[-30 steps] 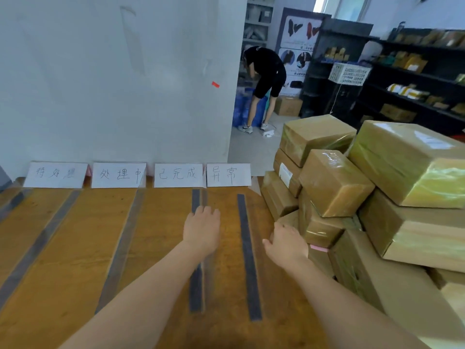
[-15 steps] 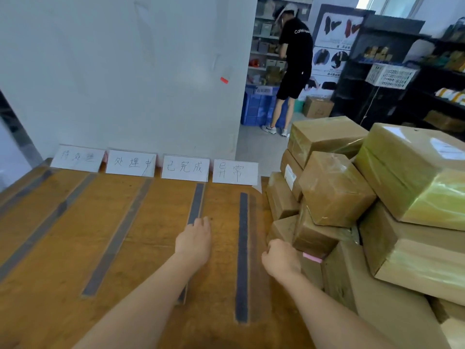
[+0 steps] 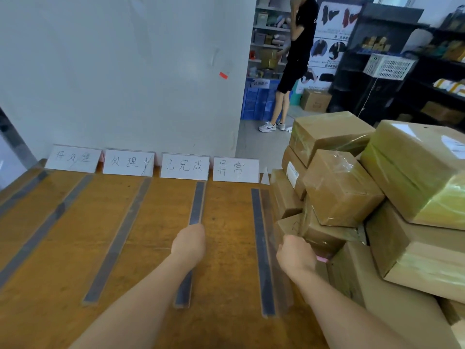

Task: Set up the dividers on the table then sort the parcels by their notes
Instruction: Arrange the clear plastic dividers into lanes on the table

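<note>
Left hand [image 3: 188, 244]: fingers curled down over divider [image 3: 197, 202], mid table [image 3: 63, 311]. Right hand [image 3: 295, 255]: curled at low parcel [image 3: 324, 238] by pink note [image 3: 322, 259]; grip unclear. Divider likely light, stiff, slick; best held along long edge. Dark strip, clear upright flange, running toward label cards [image 3: 185, 166].

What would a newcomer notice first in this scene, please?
The big pile of taped brown parcels on the right stands out most. Next come four white cards with handwriting along the wall, and the dark dividers lying in rows on the table. The left hand rests on one divider; the right hand is curled beside a parcel.
</note>
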`<move>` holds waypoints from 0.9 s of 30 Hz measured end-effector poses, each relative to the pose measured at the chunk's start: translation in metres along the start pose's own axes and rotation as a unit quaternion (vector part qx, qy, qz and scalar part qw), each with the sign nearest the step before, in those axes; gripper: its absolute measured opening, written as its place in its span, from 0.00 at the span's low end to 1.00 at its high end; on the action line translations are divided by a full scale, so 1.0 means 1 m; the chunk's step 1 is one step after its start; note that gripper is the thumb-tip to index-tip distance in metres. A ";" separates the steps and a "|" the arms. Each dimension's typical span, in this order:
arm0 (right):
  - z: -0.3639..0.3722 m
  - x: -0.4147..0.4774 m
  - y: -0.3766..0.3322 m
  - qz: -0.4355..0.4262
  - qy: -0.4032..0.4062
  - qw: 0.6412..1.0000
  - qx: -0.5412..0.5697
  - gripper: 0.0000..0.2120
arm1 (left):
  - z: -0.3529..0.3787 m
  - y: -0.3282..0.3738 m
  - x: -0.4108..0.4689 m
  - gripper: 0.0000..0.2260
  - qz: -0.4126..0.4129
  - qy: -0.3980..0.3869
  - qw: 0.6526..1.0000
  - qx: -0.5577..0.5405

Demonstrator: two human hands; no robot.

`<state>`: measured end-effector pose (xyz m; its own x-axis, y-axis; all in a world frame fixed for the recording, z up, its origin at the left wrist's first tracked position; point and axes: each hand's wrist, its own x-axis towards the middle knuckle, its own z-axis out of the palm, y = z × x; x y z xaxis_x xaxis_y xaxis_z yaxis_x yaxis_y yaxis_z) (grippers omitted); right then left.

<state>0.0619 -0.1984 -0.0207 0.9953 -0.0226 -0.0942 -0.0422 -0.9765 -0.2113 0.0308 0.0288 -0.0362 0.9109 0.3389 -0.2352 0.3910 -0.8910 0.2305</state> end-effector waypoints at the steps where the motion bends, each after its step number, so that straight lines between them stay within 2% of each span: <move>1: 0.000 0.002 0.000 0.000 0.001 1.000 -0.003 0.05 | -0.001 -0.001 0.000 0.12 0.001 0.000 1.000 -0.004; 7: 0.003 0.007 -0.001 0.007 0.014 1.000 -0.010 0.06 | 0.001 -0.004 -0.003 0.15 0.018 0.003 0.999 -0.036; 11: 0.002 0.007 -0.001 0.003 0.010 1.000 -0.014 0.07 | 0.000 -0.002 -0.004 0.12 0.030 -0.003 0.998 -0.048; 19: -0.004 0.004 0.002 -0.030 -0.044 0.999 0.006 0.05 | 0.000 0.005 0.000 0.13 0.034 -0.006 0.998 -0.059; 27: 0.000 0.006 0.004 -0.018 -0.003 1.000 0.001 0.04 | -0.003 0.008 -0.002 0.17 0.023 -0.003 0.998 -0.063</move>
<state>0.0677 -0.2028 -0.0226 0.9956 0.0131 -0.0928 -0.0074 -0.9762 -0.2169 0.0321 0.0218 -0.0314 0.9275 0.2972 -0.2269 0.3631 -0.8605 0.3573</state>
